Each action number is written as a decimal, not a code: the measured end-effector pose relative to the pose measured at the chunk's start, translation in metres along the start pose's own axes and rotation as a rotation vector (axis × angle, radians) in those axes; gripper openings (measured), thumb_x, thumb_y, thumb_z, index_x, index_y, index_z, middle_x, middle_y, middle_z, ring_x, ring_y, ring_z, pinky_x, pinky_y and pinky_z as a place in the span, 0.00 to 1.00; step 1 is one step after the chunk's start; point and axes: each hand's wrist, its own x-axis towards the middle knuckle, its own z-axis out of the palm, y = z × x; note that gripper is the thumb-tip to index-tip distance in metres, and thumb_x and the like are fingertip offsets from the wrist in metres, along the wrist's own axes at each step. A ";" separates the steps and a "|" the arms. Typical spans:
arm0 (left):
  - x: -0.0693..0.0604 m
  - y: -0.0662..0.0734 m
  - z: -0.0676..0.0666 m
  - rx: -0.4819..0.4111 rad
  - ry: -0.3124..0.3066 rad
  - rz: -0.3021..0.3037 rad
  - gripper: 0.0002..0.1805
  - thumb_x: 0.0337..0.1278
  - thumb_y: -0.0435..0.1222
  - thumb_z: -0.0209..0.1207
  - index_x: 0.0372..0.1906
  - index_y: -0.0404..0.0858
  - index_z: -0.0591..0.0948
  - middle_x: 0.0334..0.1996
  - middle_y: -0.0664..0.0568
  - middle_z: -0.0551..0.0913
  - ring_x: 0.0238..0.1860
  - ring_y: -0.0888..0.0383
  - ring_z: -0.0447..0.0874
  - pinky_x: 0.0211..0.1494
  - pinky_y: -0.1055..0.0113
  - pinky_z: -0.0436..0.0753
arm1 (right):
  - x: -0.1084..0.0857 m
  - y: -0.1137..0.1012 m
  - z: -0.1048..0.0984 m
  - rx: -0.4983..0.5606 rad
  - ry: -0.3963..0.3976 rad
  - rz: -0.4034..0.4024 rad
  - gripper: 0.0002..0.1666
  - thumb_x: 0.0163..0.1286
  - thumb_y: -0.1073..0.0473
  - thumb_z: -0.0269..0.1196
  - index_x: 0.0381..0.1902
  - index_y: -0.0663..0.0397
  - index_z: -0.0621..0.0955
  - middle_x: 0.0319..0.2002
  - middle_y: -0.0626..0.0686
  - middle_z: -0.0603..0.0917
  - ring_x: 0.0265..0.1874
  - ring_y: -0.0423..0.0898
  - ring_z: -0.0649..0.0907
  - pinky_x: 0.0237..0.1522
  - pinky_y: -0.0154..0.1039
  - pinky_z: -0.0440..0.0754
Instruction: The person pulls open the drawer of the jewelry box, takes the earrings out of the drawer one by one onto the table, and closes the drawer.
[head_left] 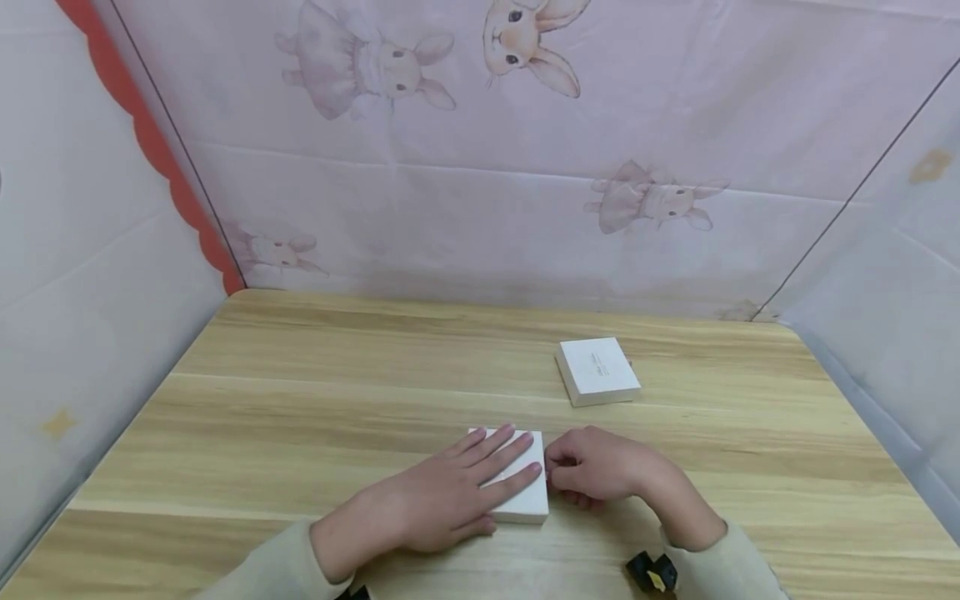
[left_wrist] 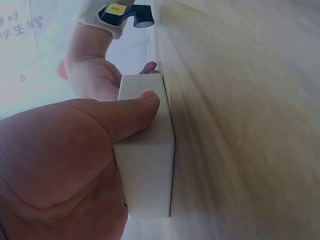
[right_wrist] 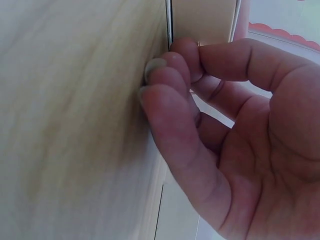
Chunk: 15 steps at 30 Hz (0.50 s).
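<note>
- Left side: pale wall cloth [head_left: 82, 208] bearing a yellow star; a red scalloped strip [head_left: 150, 150] runs down its border to the counter's far left corner.
- Back: pink cloth [head_left: 465, 225] printed with rabbits, hanging behind the counter's far edge.
- Counter [head_left: 322, 367]: light wood grain, far corners rounded.
- Left sleeve [head_left: 270, 567]: cream, cuff at the wrist.
- Left hand [head_left: 442, 500]: rests palm down over the left part of the near box, fingers straight and spread across its top. The left wrist view shows the thumb laid against a side face.
- Near box [head_left: 528, 498]: white, lying flat on the counter between the two hands, about midway between the counter's left and right edges, well away from the far edge.
- Right hand [head_left: 607, 467]: at the near box's right side, fingers curled, thumb and forefinger tips brought together there. Cannot tell whether anything is pinched between them.
- Far box [head_left: 597, 367]: white, small lettering on top, lying flat towards the counter's far edge, right of the middle.
- Black device [head_left: 651, 572]: yellow label, at the right sleeve's [head_left: 723, 567] cuff.
- Right side: pale cloth [head_left: 892, 275] with a yellowish flower.
</note>
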 end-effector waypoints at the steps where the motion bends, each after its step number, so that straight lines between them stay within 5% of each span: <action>1: 0.000 0.000 0.000 0.000 0.001 -0.001 0.41 0.75 0.51 0.49 0.81 0.48 0.44 0.81 0.46 0.38 0.81 0.47 0.37 0.80 0.50 0.52 | 0.000 0.000 0.000 -0.001 0.002 0.000 0.12 0.69 0.62 0.56 0.24 0.57 0.78 0.19 0.49 0.79 0.16 0.43 0.79 0.18 0.41 0.82; 15: 0.000 0.001 -0.001 0.009 -0.004 -0.005 0.41 0.75 0.51 0.48 0.81 0.48 0.43 0.81 0.46 0.37 0.81 0.47 0.37 0.81 0.51 0.51 | -0.001 0.000 -0.001 0.010 0.001 0.014 0.12 0.69 0.62 0.58 0.24 0.58 0.78 0.19 0.49 0.80 0.17 0.43 0.79 0.18 0.39 0.82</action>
